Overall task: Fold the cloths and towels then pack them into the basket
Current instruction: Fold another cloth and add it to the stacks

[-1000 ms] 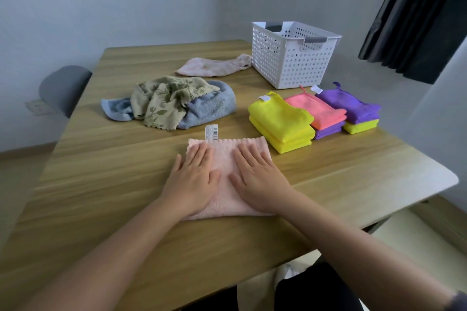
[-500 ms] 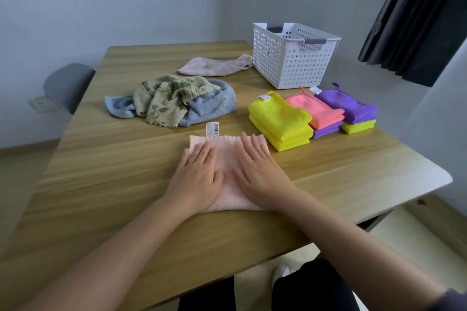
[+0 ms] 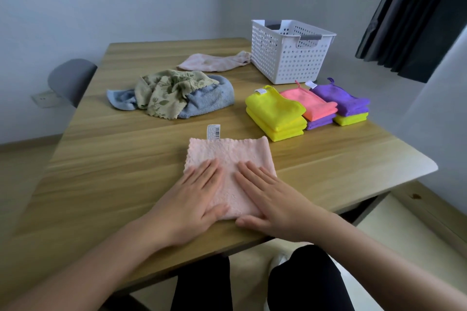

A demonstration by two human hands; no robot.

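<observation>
The pink towel (image 3: 228,156) lies folded into a rough square near the front edge of the bench (image 3: 106,159), with a white barcode label (image 3: 213,131) sticking out from its far edge. Both hands rest flat on its near half, palms down and fingers straight, gripping nothing. The left hand (image 3: 194,199) covers the towel's near left part, its fingers pointing away from the person and its thumb lying across the near edge. The right hand (image 3: 273,199) lies just beside it on the near right part, fingers angled towards the far left, with the thumb stretched along the bench at the towel's near edge. Both forearms reach in from the bottom of the view.

Beyond the towel to the right sit three folded piles: a yellow stack (image 3: 275,113), a coral cloth (image 3: 310,103) on top of a purple one, and a purple cloth (image 3: 346,101) on top of a yellow-green one. Behind these stands the white perforated basket (image 3: 288,58), upright, with grey handles; its inside is mostly hidden by its near wall. To the left lies an unfolded heap, a floral cloth (image 3: 166,88) draped over a blue towel (image 3: 209,101). A pale pink cloth (image 3: 214,63) lies crumpled further back, its end touching the basket. A grey chair (image 3: 70,81) stands off the bench's left side.
</observation>
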